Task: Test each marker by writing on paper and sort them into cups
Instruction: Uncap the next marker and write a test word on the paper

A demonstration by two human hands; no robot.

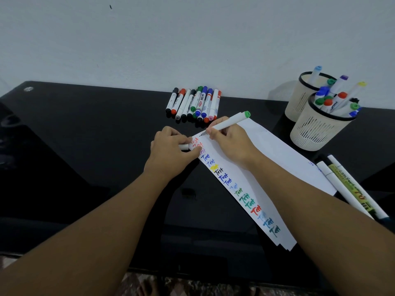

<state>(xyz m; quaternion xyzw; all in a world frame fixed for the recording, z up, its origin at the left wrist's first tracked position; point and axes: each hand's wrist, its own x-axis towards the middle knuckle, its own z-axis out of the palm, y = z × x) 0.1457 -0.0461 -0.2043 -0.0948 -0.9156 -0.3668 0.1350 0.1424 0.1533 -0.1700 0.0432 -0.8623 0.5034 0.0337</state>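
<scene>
Right hand (pixel 229 144) writing with a green-capped marker (pixel 229 122) at the far end of the paper (pixel 275 146).
Its fingers pinch the white barrel, tip on the sheet; the left hand (pixel 171 149) curls around a white cap (pixel 183 146) and pins the paper's corner. Unsorted markers (pixel 193 103) lie by the wall; two mesh cups (pixel 318 127) of markers stand at right on the black table (pixel 85 135).

marker (pixel 229 122): white, green-ended, tip on paper (pixel 267 146) | cups (pixel 320 133): marker-filled, right
</scene>
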